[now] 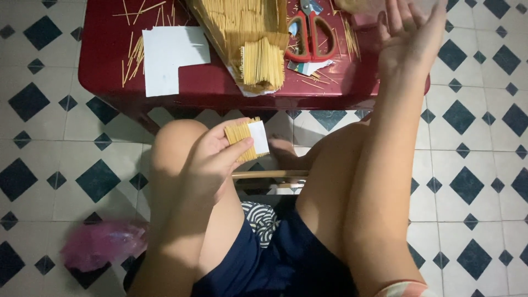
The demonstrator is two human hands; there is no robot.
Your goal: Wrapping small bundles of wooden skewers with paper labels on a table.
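A tiled floor and a low red table, seen from above.

The floor was laid in pale, off-white tiles set with dark blue diamonds, large ones alternating with small ones in a regular grid, and thin grout lines ran between them. A low table with a glossy, dark red plastic top and rounded corners stood at the upper middle, its shadow falling on the tiles beneath its near edge. The light was dim and warm, with soft reflections on the tabletop. A blurred pink plastic bag lay on the floor at lower left.
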